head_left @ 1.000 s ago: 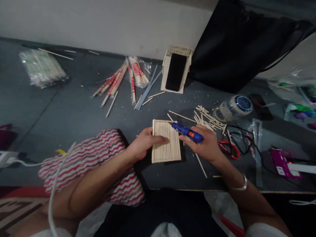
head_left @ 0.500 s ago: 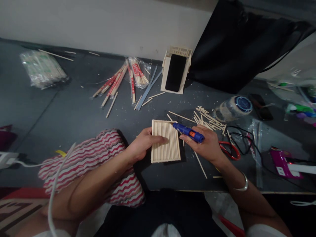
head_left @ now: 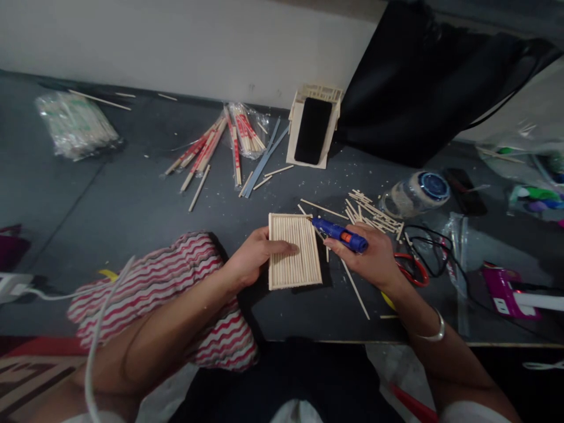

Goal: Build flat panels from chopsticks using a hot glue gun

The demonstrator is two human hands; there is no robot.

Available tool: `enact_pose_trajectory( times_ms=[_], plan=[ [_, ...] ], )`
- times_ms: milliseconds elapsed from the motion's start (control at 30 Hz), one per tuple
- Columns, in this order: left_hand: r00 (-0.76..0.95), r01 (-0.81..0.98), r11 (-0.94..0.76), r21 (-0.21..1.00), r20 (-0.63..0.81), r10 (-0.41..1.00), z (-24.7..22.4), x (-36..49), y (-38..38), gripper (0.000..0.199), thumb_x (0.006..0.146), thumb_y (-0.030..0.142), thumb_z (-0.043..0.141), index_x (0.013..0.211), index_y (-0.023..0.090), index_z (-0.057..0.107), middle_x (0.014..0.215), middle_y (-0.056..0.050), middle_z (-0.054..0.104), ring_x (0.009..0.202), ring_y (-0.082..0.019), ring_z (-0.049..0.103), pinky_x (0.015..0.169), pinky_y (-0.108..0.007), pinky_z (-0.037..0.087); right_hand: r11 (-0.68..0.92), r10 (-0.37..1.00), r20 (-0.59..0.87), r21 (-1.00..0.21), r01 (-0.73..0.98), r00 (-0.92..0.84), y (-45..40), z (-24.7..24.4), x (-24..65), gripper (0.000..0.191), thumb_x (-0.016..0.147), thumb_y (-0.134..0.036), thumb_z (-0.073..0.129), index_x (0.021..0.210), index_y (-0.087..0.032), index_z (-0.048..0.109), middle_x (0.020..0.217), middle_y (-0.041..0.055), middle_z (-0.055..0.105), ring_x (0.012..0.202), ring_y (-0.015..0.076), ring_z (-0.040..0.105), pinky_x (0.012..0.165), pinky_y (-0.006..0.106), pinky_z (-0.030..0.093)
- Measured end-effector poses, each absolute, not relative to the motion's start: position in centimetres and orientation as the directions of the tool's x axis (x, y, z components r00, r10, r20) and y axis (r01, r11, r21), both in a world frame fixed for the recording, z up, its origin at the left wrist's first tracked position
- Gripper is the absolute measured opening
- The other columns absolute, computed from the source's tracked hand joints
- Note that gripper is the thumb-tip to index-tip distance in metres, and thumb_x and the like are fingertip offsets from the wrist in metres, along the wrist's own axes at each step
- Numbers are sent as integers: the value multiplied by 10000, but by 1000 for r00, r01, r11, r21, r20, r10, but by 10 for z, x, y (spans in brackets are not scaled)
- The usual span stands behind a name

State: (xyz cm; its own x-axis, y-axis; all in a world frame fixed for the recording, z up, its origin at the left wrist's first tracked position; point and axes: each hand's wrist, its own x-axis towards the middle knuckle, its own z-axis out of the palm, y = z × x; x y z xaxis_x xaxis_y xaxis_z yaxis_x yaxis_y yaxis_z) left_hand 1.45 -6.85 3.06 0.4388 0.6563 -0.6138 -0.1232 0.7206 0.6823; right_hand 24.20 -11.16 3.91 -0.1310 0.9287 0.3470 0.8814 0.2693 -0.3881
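My left hand point(head_left: 255, 255) grips the left side of a flat rectangular panel of pale wooden sticks point(head_left: 296, 267), its thumb lying across the face. Side by side the sticks run lengthwise, with thin strips along the edges. My right hand point(head_left: 374, 252) is closed round a blue glue gun point(head_left: 337, 232) with an orange part in its body. The gun's nozzle points left and meets the panel's top right corner. Whether glue is coming out is too small to tell. Just beyond the right hand lies a pile of cut sticks point(head_left: 372, 214).
Behind stands a phone point(head_left: 314, 130) on a stick-built stand. Wrapped chopsticks point(head_left: 205, 147) and a plastic-wrapped bundle point(head_left: 77, 126) lie farther left. A jar point(head_left: 414, 194), red-handled scissors point(head_left: 414, 270) and black cable point(head_left: 434, 252) are on the right. A striped cushion point(head_left: 176, 294) sits by my left forearm.
The glue gun's tip has shifted slightly right along the panel's top edge to the corner, my right hand moving with it. The panel has moved slightly left in my left hand.
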Motion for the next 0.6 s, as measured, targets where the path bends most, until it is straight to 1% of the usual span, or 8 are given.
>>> enact_pose_trajectory(
  times_ms=[167,267,433,533,600],
  plan=[
    [436,-141,717,682,-608,664,30,15,-68,304,565,133,804,866,168,776,898,-89,813,854,-282,767,773,-401,627,258,930,350,-389,885,-117,-112,38,243,495,925,-568,595,576,-242,467,541,-17,491,535,146,487,548,282,365],
    [433,-154,710,687,-599,673,28,15,-68,294,559,129,808,848,171,780,875,-86,812,838,-280,767,760,-396,627,241,935,338,-390,889,-105,-112,38,243,492,920,-572,599,576,-239,483,548,-10,509,545,148,498,554,284,367],
    [433,-166,696,699,-582,688,26,14,-68,280,557,124,810,830,175,785,914,-95,816,783,-267,763,746,-403,627,210,951,299,-424,881,-83,-112,40,244,479,902,-571,618,577,-241,495,561,1,532,560,154,508,570,293,382],
    [431,-178,684,707,-569,700,26,14,-67,276,552,128,813,822,177,787,908,-90,816,751,-258,759,730,-401,631,186,957,288,-492,850,-42,-111,40,243,465,876,-567,642,577,-245,487,565,-3,523,565,159,508,573,304,388],
    [433,-183,677,712,-560,706,26,14,-67,265,552,134,813,812,173,783,891,-86,814,725,-250,755,719,-398,633,152,963,270,-585,797,15,-111,39,242,455,846,-557,673,575,-248,479,564,-11,511,565,158,503,577,309,400]
  ],
)
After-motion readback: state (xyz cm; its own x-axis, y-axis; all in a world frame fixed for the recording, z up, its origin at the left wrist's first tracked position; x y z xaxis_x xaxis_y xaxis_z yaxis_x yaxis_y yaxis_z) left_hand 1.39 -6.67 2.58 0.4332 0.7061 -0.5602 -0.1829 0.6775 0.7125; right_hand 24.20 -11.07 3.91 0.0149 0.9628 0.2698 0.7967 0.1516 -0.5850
